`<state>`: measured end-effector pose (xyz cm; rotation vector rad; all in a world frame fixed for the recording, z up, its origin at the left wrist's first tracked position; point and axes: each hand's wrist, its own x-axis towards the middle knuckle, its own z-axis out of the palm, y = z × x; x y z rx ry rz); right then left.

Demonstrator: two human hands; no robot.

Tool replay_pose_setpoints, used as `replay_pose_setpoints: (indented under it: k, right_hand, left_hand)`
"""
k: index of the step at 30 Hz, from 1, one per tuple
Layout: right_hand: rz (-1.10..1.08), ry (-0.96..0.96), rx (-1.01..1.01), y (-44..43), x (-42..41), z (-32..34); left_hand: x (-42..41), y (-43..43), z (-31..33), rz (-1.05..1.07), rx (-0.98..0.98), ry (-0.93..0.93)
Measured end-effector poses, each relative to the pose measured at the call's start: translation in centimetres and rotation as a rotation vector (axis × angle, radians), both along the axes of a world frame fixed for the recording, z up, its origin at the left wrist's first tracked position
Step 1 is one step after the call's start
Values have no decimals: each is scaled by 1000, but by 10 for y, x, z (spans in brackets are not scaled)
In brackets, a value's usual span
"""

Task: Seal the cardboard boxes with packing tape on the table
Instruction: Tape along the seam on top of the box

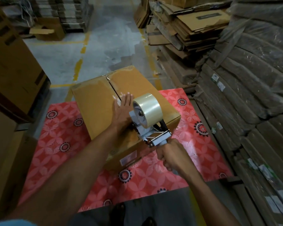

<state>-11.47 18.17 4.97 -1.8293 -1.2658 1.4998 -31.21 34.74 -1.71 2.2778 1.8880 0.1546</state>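
Note:
A closed brown cardboard box (95,101) lies on the table, whose red flowered cloth (60,144) shows around it. Clear tape runs along the box's centre seam from its far edge. My left hand (122,110) presses flat on the top of the box over the seam, fingers straight. My right hand (171,156) grips the handle of a white tape dispenser (151,135), which sits at the box's near top edge. The dispenser carries a roll of clear packing tape (147,106).
Large cardboard boxes (11,66) stand stacked to the left of the table. Flattened cartons (194,28) and wrapped bundles of cardboard (252,88) pile up on the right. Grey concrete floor (95,49) with yellow lines lies beyond the table.

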Motion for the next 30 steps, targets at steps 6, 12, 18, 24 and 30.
replay_pose_setpoints:
  k: [6,12,18,24,30]
  right_hand:
    - [-40,20,29,-9,0,-7]
    - [-106,-24,-43,-59,30,-24]
    - [-109,-2,-2,-79,37,-56]
    - [-147,63,3,-74,30,-73]
    - [-129,101,25,-65,30,-84]
  left_hand:
    - [-1,-1,2,-36,-72,129]
    - [10,2,1,43,-94,64]
    - [13,-8,6,19,-21,53]
    - [9,-71,9,-424,1,10]
    - [-2,-80,4,-479,4,76]
